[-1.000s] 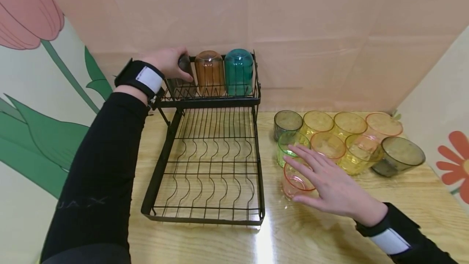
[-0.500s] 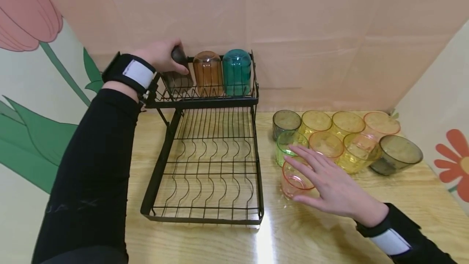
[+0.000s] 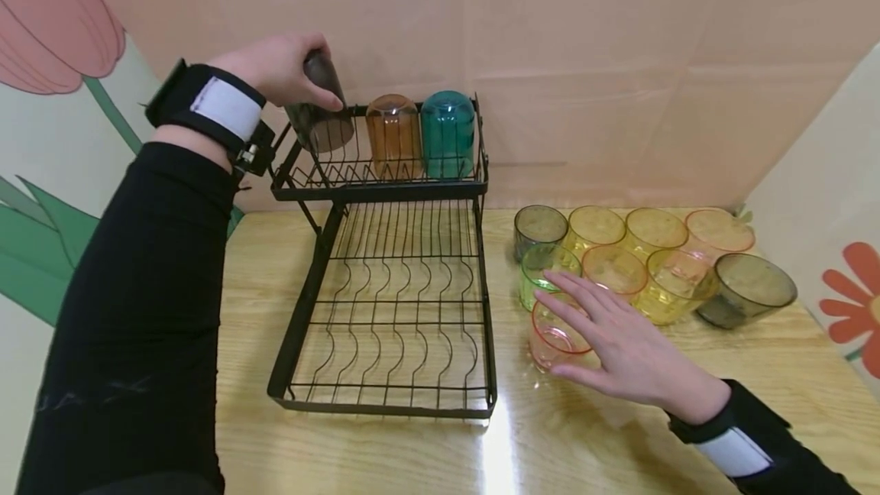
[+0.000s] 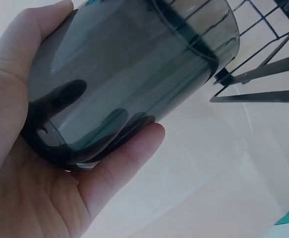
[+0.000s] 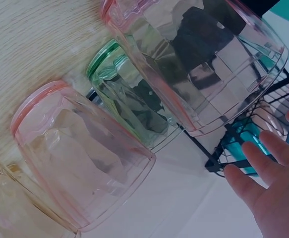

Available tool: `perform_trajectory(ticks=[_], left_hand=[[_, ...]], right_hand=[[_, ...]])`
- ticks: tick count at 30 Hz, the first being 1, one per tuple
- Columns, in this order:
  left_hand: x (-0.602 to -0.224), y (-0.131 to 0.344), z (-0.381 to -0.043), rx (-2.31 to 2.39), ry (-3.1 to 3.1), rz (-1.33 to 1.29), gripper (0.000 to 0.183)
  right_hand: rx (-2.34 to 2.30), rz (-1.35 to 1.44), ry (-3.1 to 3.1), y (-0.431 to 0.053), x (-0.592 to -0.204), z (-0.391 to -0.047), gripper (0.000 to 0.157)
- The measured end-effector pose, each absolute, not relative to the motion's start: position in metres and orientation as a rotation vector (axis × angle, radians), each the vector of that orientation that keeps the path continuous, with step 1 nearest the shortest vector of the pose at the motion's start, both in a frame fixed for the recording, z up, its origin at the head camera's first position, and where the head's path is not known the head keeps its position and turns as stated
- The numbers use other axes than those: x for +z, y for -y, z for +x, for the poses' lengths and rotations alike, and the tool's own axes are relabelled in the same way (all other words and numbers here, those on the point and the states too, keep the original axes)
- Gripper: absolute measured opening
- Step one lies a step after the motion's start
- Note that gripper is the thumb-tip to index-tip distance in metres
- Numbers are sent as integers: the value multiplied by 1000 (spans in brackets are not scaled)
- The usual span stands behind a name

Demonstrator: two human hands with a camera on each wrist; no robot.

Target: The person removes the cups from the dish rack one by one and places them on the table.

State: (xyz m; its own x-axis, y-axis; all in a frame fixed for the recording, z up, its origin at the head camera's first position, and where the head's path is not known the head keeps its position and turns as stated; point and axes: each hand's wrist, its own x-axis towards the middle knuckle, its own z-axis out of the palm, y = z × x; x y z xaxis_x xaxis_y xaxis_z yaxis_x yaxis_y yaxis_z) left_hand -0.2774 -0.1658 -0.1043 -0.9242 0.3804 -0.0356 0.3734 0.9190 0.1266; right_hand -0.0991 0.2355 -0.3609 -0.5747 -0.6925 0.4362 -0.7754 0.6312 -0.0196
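Note:
My left hand [image 3: 275, 71] grips a dark grey glass [image 3: 328, 128] by its base, thumb on one side and fingers on the other. The glass is mouth down, tilted, over the left end of the black dish rack's upper tier [image 3: 412, 192]. Beside it on that tier, an amber glass [image 3: 393, 132] and a teal glass [image 3: 448, 132] stand upside down. At the right, my right hand [image 3: 626, 346] is held with fingers straight and spread, near a pink-rimmed glass [image 3: 550, 346] standing upright. The left wrist view shows the grey glass [image 4: 129, 74] close up.
The rack's lower tier [image 3: 385, 408] extends toward me over the wooden table [image 3: 550, 441]. Right of it, upright glasses stand close together: a green one [image 3: 536, 277], several yellow and orange ones, and a smoky one [image 3: 749, 292] at the far right. A pink wall sheet [image 3: 584, 59] hangs behind.
My left hand has lifted the grey glass up and to the left, off the upper tier beside the amber glass. The right hand has stayed in place.

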Motion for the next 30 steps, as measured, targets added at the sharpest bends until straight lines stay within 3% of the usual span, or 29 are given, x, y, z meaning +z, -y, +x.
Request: perform_trajectory(ticks=[11, 23, 30], left_hand=[[-100, 161, -253, 203, -3043, 783, 65], [-102, 124, -203, 275, -2946, 1216, 61], [-122, 97, -180, 377, -2792, 1472, 57]], right_hand=[[314, 1167, 2454, -235, -359, -97, 83], [337, 1151, 2423, -233, -353, -92, 83], [414, 1163, 2343, -225, -341, -87, 80]])
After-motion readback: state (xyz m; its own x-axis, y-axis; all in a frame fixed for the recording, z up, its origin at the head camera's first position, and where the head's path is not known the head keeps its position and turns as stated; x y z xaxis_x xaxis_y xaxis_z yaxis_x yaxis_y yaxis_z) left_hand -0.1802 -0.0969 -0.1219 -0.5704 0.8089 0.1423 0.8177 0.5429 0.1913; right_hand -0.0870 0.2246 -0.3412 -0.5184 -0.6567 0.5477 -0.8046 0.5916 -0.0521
